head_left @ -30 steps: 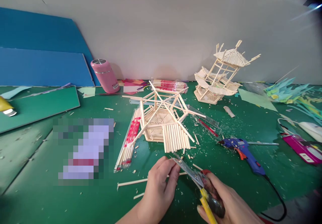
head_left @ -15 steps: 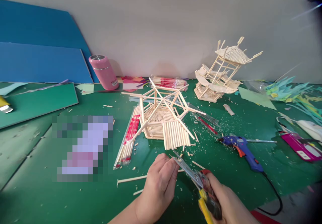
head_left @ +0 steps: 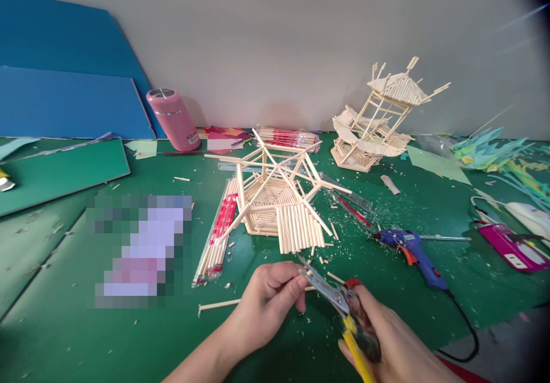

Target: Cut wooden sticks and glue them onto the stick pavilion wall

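Single head-worn view, forward and down, close above the green table [head_left: 64, 325], grey wall [head_left: 275, 45] behind.

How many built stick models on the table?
2. One hexagonal stick model sits mid-table, just beyond the left hand and the scissors in the right hand. A taller tilted pavilion model stands far right by the wall. None seems hidden.

We see scissors [head_left: 330, 297] w/ shiny metal blades & smooth plastic grips, red & yellow. The stick model [head_left: 275, 202] is pale bare wood, matt. The table [head_left: 64, 325] top is matt green, a bit scuffed. The glue gun [head_left: 415, 251] is blue plastic. The pink bottle [head_left: 172, 118] looks glossy w/ a metal lid.
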The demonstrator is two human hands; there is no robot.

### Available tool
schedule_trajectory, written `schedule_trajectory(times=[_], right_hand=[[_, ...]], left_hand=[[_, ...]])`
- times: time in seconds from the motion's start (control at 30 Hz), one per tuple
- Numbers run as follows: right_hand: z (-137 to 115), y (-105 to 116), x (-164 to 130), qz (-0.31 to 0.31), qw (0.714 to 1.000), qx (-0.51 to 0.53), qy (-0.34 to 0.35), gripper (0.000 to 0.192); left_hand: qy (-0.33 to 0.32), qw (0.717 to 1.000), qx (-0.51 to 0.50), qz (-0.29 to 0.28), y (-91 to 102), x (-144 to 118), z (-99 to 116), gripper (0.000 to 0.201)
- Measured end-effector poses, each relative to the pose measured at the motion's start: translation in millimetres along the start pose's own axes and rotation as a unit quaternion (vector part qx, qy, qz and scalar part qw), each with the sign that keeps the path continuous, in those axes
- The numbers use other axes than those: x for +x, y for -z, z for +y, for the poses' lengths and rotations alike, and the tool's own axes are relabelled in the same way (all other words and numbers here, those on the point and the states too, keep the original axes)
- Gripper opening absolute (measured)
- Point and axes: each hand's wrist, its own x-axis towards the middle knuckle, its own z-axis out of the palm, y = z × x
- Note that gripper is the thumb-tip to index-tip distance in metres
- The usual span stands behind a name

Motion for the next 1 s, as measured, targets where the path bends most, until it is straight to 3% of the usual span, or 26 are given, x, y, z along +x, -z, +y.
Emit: schedule_trajectory(times=[0.1,0.23,0.33,0.5,0.63,0.77,0.9,1.0], right_hand=[[3.7,5.8,-1.7,-0.011,1.0,-0.002,-0.001,0.034],[12.3,6.3,-3.7,-0.028,0.999,-0.03,-0.017,0.033],[16.5,0.7,-3.6,-0.031,0.999,-0.024,-0.03,0.036],[19.8,-7.8,-2.3,-0.011,0.999,-0.02,-0.032,0.035],[22.7,-7.4,-2.6,0.004,0.999,-0.028,-0.024,0.049],[21.6,-2.4,-3.3,-0.02,1.0,-0.014,-0.012,0.04],[19.4,-0.7,-5.2,-0.024,0.999,-0.026,-0.026,0.037],[20.6,-2.8,-4.6,-0.022,0.998,-0.038,-0.045,0.038]], left_hand=[[0.055,0.993,-0.09,-0.061,5.3,1.2,3.0,0.03],[0.078,0.986,-0.125,-0.074,6.6,1.3,5.1,0.026],[0.068,0.991,-0.101,-0.053,1.5,1.1,3.0,0.028],[0.057,0.996,-0.058,0.038,-7.5,-0.8,-5.2,0.038],[0.094,0.977,-0.189,-0.019,-4.0,-0.6,-7.5,0.029],[0.143,0.94,-0.305,-0.061,-0.9,1.5,-8.2,0.026],[0.152,0.94,-0.3,-0.049,-4.8,2.6,-7.6,0.026],[0.119,0.979,-0.169,0.002,-9.7,1.3,-5.6,0.032]])
